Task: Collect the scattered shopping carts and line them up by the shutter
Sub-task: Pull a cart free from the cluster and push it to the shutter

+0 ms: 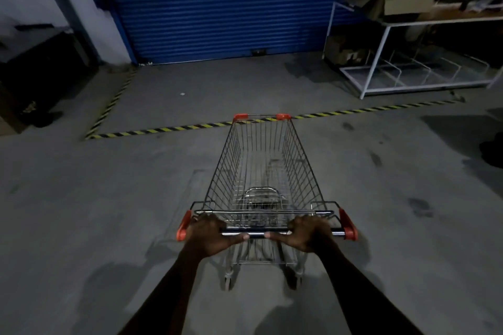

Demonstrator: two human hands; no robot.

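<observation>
Item: 1 shopping cart (261,166), empty, nose at the striped floor line (163,129), facing blue shutter (231,8). Left hand (208,234) and right hand (309,232) grip its handle. Apparently none parked yet; view dim.

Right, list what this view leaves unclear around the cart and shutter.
- Head view: cart front wheels, hidden under its basket.
- The boxes on the white rack: dim and blurred, contents unreadable.
- A dark shape at the right edge: cut off, unidentifiable.
- Other carts: none in frame.
</observation>
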